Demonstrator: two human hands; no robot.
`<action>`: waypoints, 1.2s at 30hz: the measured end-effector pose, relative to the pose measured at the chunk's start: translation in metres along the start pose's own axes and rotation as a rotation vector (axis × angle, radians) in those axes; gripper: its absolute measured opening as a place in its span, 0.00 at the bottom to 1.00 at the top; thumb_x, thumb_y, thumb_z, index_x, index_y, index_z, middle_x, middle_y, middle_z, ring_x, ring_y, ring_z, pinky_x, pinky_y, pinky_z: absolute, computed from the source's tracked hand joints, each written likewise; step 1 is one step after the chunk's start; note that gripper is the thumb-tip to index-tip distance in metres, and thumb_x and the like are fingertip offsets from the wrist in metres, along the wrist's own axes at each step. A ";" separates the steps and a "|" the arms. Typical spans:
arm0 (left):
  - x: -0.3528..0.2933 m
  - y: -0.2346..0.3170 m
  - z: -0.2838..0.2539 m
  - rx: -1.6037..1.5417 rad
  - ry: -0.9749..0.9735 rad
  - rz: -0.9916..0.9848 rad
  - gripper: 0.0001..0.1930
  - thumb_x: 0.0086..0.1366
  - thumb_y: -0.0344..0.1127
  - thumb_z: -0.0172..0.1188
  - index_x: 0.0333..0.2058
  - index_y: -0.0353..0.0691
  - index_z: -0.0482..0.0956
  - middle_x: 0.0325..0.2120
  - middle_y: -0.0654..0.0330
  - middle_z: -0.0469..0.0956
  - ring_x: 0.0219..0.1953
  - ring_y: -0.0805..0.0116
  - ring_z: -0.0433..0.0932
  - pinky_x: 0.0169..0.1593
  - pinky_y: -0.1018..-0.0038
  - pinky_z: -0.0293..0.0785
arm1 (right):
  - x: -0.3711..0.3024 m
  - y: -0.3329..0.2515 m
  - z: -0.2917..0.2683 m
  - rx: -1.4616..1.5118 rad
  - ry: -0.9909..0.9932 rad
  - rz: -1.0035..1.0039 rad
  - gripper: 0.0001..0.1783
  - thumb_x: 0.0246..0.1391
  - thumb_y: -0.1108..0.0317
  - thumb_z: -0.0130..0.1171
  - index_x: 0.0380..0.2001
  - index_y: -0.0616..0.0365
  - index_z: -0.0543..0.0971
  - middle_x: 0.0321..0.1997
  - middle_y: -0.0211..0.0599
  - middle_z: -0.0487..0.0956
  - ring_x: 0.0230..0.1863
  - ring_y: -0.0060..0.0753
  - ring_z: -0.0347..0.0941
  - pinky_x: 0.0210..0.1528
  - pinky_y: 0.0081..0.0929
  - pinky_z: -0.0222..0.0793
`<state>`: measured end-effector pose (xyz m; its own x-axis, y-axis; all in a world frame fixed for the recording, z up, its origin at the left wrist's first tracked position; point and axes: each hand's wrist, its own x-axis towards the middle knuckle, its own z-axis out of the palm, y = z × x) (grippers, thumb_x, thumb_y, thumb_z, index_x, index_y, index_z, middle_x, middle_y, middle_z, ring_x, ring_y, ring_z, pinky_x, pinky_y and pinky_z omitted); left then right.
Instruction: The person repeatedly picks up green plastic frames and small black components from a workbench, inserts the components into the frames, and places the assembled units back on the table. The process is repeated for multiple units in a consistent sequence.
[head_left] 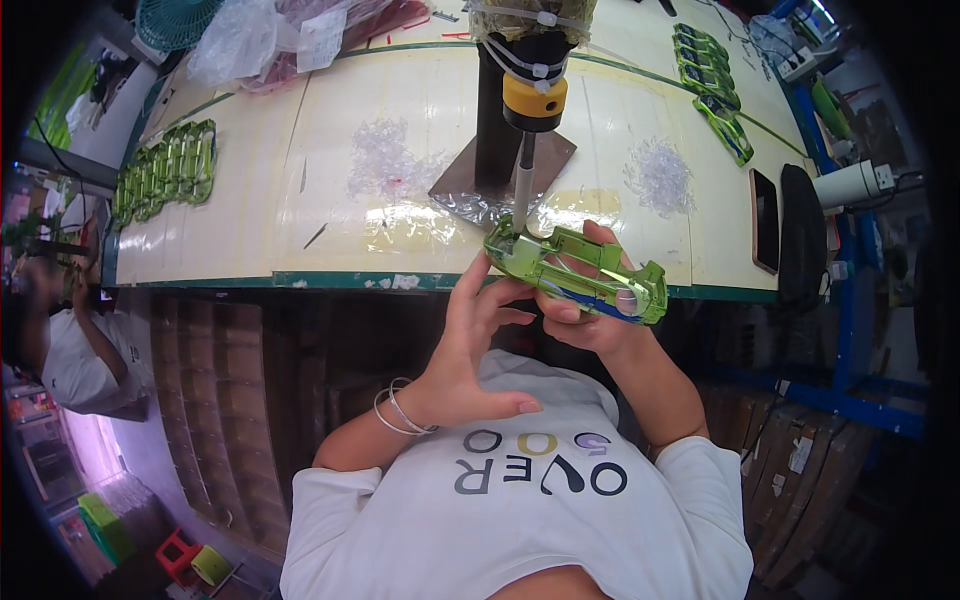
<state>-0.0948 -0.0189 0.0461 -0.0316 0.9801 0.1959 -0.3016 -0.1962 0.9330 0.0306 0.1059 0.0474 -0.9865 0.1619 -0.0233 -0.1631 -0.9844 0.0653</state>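
Observation:
My right hand (612, 330) grips a shiny green plastic toy car body (580, 270) at its right part, holding it hollow side up just over the table's near edge. At its left end, the tip of a vertical powered driver (533, 105) with a yellow collar reaches down into the shell. My left hand (468, 345) is open beside that end, with fingers stretched and thumb apart. Its index fingertip is at the shell's edge; whether it bears any weight I cannot tell. The exact contact under the driver tip is hidden.
Loose piles of small clear plastic pieces (390, 158) (660, 175) flank the driver's metal stand (490, 120). Rows of green car bodies (170, 172) (706, 62) lie left and right. A phone (763, 220) and black pouch (800, 235) sit right. Another person (90, 355) works at left.

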 end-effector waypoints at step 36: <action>-0.016 -0.011 -0.013 0.003 0.476 -0.175 0.17 0.51 0.32 0.53 0.40 0.29 0.67 0.32 0.52 0.73 0.36 0.68 0.72 0.40 0.76 0.69 | -0.133 -0.267 -0.014 -2.761 1.553 -0.645 0.33 0.45 0.45 0.48 0.54 0.47 0.60 0.60 0.42 0.52 0.61 0.45 0.44 0.58 0.38 0.42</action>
<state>-0.1029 -0.0319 0.0287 -0.4117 0.9031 -0.1221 -0.3386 -0.0273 0.9405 0.2053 0.3464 0.0193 -0.3281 0.8888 0.3200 0.9144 0.3839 -0.1285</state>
